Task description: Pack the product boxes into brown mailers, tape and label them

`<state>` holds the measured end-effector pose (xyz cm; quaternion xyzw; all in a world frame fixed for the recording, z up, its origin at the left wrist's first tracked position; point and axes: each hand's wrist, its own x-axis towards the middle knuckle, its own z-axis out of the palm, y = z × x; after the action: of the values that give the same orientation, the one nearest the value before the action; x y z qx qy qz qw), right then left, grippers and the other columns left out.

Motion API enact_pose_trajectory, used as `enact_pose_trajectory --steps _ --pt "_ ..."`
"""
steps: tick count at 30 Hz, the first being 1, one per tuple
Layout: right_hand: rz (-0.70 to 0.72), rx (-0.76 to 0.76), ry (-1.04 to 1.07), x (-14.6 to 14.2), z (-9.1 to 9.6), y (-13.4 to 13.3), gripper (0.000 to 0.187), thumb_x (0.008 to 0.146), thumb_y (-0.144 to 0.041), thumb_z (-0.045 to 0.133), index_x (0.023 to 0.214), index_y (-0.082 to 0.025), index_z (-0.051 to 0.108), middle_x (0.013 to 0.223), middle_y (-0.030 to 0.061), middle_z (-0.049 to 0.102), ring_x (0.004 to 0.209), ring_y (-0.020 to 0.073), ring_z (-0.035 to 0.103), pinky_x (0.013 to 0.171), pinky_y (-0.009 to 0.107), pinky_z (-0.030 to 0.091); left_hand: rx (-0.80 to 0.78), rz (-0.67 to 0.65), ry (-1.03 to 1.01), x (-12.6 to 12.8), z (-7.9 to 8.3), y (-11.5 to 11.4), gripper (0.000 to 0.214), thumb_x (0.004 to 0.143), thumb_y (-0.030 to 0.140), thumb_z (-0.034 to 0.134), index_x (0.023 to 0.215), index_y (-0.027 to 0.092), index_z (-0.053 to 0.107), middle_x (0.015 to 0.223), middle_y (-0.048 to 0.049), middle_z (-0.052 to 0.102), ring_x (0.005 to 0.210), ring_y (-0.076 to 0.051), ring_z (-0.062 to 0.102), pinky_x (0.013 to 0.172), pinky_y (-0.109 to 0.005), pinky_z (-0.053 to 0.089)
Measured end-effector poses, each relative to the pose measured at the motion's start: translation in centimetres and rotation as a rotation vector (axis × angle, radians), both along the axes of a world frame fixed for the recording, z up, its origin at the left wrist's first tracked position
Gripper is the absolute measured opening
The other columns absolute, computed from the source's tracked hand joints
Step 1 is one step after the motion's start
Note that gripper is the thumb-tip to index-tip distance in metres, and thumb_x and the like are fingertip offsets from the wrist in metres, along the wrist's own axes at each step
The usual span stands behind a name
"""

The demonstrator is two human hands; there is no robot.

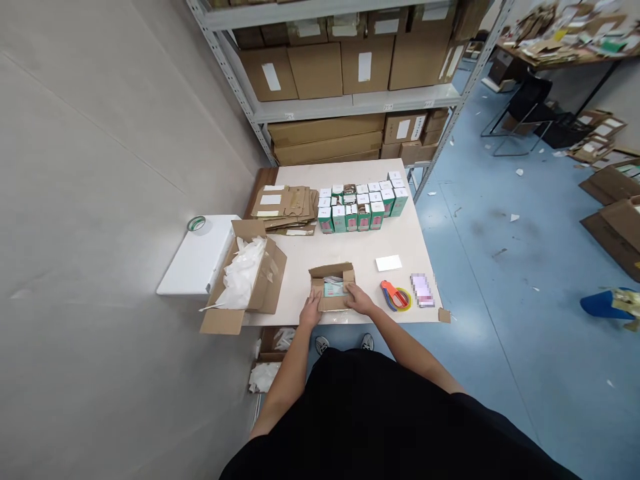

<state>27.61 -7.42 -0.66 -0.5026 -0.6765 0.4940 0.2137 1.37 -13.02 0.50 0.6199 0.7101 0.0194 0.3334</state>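
Nearest the viewer, two bare forearms reach from a black garment to the near edge of the white tabletop (350,250). The left hand (311,310) and right hand (359,299) clasp a small carton (333,301) between them. The left fingers (316,298) curl over its left wall and the right fingers (350,291) over its right wall, so both hands are closed on it. The carton stands upright with its flaps open, and a pale green packet (334,288) lies inside, between the two sets of fingers.

Just right of the right fingers lies an orange-handled tool with coloured rings (396,296). A blurred flat item (423,290) lies farther right, and a white card (389,263) lies beyond both.

Left of the left fingers, a larger open carton (270,283) holds crumpled white film (243,273) and overhangs the tabletop's edge. Past it, a white board (193,263) carries a roll of green tape (196,223).

Well beyond the fingers lie flattened cartons (286,205) and, to their right, a block of green-and-white boxes (363,205). Farthest off, a metal shelf (350,103) bears brown cartons (315,70).
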Motion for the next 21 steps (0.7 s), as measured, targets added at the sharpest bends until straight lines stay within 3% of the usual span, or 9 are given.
enact_pose_trajectory --steps 4,7,10,12,15,16,18,21 --pt "0.026 0.091 -0.11 0.4 -0.2 -0.4 0.075 0.077 -0.033 0.077 0.148 -0.021 0.056 0.155 0.0136 0.052 0.15 0.0324 0.04 0.124 0.051 0.033 -0.054 -0.047 -0.009 -0.5 0.4 0.6 0.089 0.083 0.009 0.066 0.163 0.024 0.03 0.175 -0.007 0.0 0.154 -0.023 0.034 0.117 -0.029 0.039" --pt "0.04 0.126 -0.11 1.2 -0.2 -0.9 0.08 0.072 -0.039 0.083 0.146 -0.021 0.058 0.152 0.0141 0.055 0.149 0.0346 0.041 0.122 0.052 0.035 -0.079 -0.082 -0.034 -1.1 1.2 1.3 0.078 0.086 0.014 0.065 0.16 0.022 0.039 0.175 -0.0075 0.004 0.153 -0.023 0.036 0.117 -0.028 0.037" --pt "0.04 0.117 -0.094 1.5 -0.1 -1.2 0.077 0.071 -0.042 0.085 0.141 -0.021 0.061 0.147 0.0139 0.059 0.141 0.0341 0.051 0.118 0.049 0.041 -0.057 -0.068 -0.027 -1.5 2.3 2.2 0.054 0.093 0.025 0.062 0.146 0.02 0.057 0.172 -0.0089 0.022 0.149 -0.024 0.041 0.119 -0.031 0.035" --pt "-0.039 0.102 -0.1 1.1 0.0 -1.2 0.067 0.076 -0.041 0.081 0.137 -0.022 0.063 0.141 0.013 0.064 0.132 0.0322 0.059 0.113 0.047 0.045 -0.014 -0.029 0.001 -1.3 3.0 2.7 0.045 0.096 0.035 0.06 0.138 0.02 0.064 0.165 -0.0106 0.039 0.143 -0.027 0.049 0.117 -0.035 0.038" --pt "-0.232 0.051 -0.154 0.2 0.2 -0.8 0.049 0.088 -0.039 0.068 0.134 -0.024 0.062 0.123 0.0102 0.071 0.115 0.0282 0.067 0.102 0.042 0.051 0.055 0.082 0.076 -0.4 3.6 3.4 0.055 0.097 0.045 0.058 0.146 0.021 0.056 0.147 -0.014 0.059 0.136 -0.031 0.053 0.112 -0.041 0.044" --pt "-0.285 0.023 -0.183 -0.1 0.3 -0.6 0.047 0.09 -0.037 0.065 0.135 -0.024 0.06 0.119 0.0096 0.072 0.11 0.0274 0.068 0.098 0.04 0.052 0.082 0.119 0.106 0.0 3.8 3.7 0.061 0.096 0.045 0.059 0.152 0.022 0.049 0.148 -0.0156 0.058 0.138 -0.033 0.05 0.112 -0.044 0.044" --pt "-0.347 -0.035 -0.243 -0.6 0.5 -0.3 0.052 0.09 -0.035 0.066 0.139 -0.023 0.056 0.119 0.0108 0.071 0.107 0.0274 0.068 0.095 0.038 0.051 0.149 0.151 0.16 1.0 3.9 4.5 0.076 0.093 0.044 0.063 0.16 0.022 0.035 0.16 -0.0184 0.042 0.146 -0.039 0.038 0.114 -0.051 0.041" --pt "-0.378 -0.084 -0.261 -0.8 0.6 -0.5 0.063 0.087 -0.035 0.069 0.146 -0.022 0.05 0.133 0.0158 0.063 0.115 0.0303 0.065 0.095 0.037 0.05 0.251 0.047 0.192 2.0 4.2 6.4 0.092 0.087 0.038 0.069 0.165 0.025 0.022 0.174 -0.0138 0.009 0.156 -0.044 0.013 0.119 -0.057 0.032"
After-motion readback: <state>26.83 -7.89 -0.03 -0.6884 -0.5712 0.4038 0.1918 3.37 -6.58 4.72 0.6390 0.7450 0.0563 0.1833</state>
